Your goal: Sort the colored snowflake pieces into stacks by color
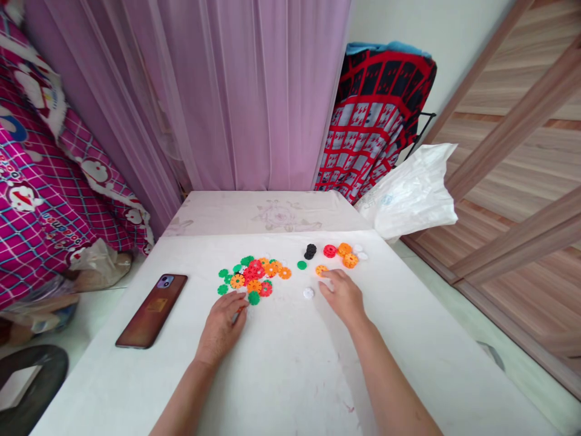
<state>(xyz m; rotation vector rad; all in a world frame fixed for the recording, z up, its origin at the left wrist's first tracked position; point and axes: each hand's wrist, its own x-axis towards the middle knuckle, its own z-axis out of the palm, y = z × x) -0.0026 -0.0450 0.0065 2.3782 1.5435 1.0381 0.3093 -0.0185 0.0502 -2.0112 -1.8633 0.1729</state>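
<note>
My left hand (222,325) rests at the near edge of a loose pile of notched plastic discs, its fingers curled together. A bit of an orange disc (239,310) shows between its thumb and fingers, mostly hidden. Just beyond those fingertips lies a green disc (253,298). The pile also holds red discs (254,268) and more orange ones. My right hand (344,298) hovers low with thumb and fingers apart, fingertips at the edge of a flat orange disc (321,270). Left of that hand is a white disc (308,293), and farther off a single green disc (302,265).
Small groups sit at the back right: black discs (310,251), red discs (330,251), orange discs (349,260) and white discs (360,252). A phone (152,312) lies face down at left on the white-covered table (281,375). A white plastic bag (408,194) stands by the right edge.
</note>
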